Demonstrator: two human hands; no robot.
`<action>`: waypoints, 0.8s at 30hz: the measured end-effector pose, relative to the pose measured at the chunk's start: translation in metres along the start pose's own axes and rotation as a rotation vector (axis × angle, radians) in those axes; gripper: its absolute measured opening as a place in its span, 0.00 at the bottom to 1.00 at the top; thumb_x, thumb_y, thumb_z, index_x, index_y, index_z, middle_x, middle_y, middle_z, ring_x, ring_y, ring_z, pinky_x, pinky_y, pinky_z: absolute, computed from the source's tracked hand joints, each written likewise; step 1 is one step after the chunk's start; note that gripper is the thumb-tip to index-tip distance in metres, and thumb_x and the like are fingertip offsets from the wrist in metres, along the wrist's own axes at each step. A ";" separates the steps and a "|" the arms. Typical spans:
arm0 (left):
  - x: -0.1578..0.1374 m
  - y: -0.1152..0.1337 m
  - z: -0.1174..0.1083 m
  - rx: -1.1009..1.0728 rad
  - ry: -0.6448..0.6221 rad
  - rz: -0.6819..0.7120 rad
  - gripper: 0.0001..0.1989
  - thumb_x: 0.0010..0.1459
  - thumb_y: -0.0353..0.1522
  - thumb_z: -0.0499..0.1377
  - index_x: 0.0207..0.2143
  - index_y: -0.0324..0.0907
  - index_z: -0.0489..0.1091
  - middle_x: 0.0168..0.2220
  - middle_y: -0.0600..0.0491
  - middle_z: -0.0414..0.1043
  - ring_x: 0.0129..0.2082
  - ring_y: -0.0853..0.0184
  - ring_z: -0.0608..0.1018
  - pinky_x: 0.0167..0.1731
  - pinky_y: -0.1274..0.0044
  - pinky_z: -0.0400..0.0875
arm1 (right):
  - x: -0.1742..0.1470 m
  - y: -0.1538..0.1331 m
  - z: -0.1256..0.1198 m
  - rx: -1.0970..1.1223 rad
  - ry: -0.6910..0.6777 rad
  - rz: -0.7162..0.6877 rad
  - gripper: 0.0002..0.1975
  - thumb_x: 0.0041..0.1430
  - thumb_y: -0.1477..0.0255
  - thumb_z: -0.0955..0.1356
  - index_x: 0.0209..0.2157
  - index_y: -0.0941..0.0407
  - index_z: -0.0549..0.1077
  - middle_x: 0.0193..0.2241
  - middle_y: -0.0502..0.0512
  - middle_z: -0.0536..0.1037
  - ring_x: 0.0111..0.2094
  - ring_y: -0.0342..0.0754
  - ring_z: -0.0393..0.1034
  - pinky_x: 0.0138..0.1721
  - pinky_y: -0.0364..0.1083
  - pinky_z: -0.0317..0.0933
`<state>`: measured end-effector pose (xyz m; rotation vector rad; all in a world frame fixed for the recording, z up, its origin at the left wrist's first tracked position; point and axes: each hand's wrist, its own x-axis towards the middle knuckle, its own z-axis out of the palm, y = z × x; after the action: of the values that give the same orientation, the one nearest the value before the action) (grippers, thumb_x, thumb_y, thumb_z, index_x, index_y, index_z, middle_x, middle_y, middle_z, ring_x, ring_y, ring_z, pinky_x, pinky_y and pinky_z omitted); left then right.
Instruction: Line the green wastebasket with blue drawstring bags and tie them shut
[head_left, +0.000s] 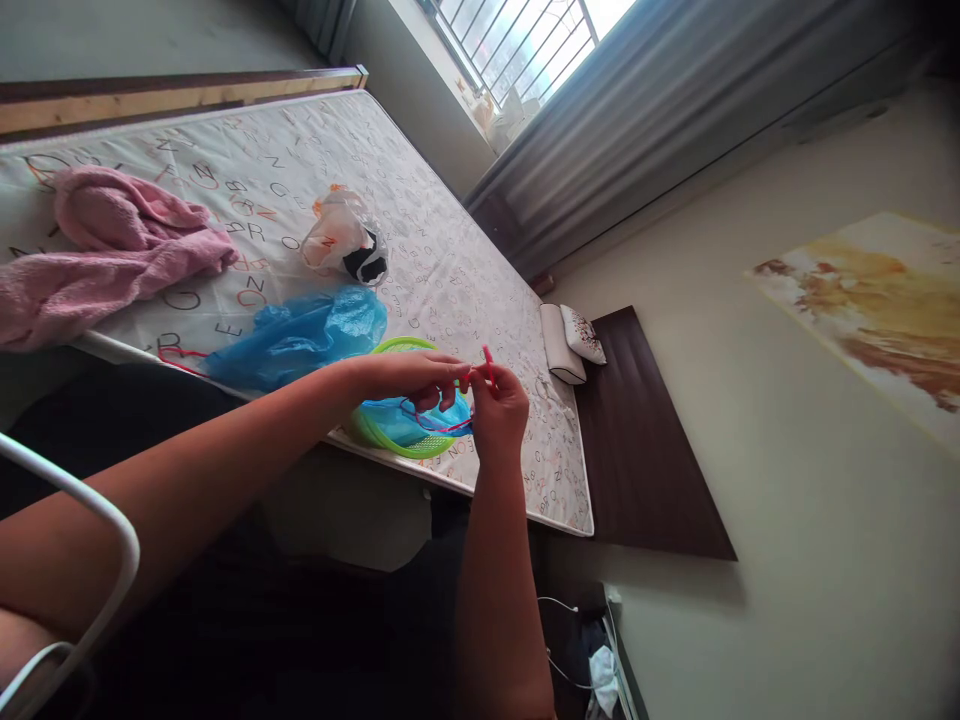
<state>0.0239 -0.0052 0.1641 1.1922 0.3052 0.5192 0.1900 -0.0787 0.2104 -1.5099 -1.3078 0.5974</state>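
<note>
Above the mattress edge, my left hand (416,376) and my right hand (501,408) meet at the fingertips. Between them they pinch a thin red drawstring (490,366), whose short end sticks up past the right thumb. The drawstring runs down to a blue plastic bag (397,420) that lines a green plastic basket (405,344). Part of the basket and bag is hidden behind my left hand. To the left, a second blue plastic bag (307,335) lies crumpled on the mattress, with its own red string (180,355) trailing out.
Letters are printed on the mattress (442,290). On it lie a pink fleecy cloth (127,240) and a clear plastic bag (341,235) with something black inside. Two pillows (564,340) rest by the dark headboard (652,440). A white curved tube (112,520) crosses the lower left.
</note>
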 end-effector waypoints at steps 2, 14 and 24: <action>-0.001 -0.001 -0.001 -0.019 -0.026 0.003 0.19 0.63 0.42 0.65 0.53 0.44 0.72 0.28 0.55 0.73 0.19 0.72 0.68 0.21 0.78 0.61 | 0.004 0.002 -0.002 0.167 0.052 0.035 0.15 0.56 0.61 0.76 0.37 0.54 0.74 0.27 0.44 0.74 0.20 0.37 0.60 0.21 0.41 0.55; 0.009 -0.015 -0.003 0.063 -0.109 0.006 0.19 0.54 0.31 0.65 0.49 0.46 0.83 0.21 0.57 0.64 0.20 0.71 0.65 0.22 0.77 0.57 | 0.013 -0.006 -0.020 0.690 0.344 0.236 0.24 0.54 0.72 0.74 0.52 0.47 0.70 0.28 0.40 0.68 0.19 0.34 0.49 0.20 0.37 0.44; 0.008 -0.020 0.005 0.371 -0.019 0.011 0.21 0.56 0.45 0.68 0.46 0.41 0.86 0.25 0.55 0.73 0.25 0.71 0.67 0.27 0.79 0.59 | 0.006 -0.018 -0.005 0.483 0.072 0.076 0.38 0.59 0.66 0.72 0.69 0.37 0.59 0.33 0.42 0.69 0.19 0.36 0.48 0.20 0.39 0.48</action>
<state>0.0372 -0.0104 0.1472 1.5583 0.3898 0.4727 0.1882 -0.0764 0.2299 -1.1713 -0.9660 0.8323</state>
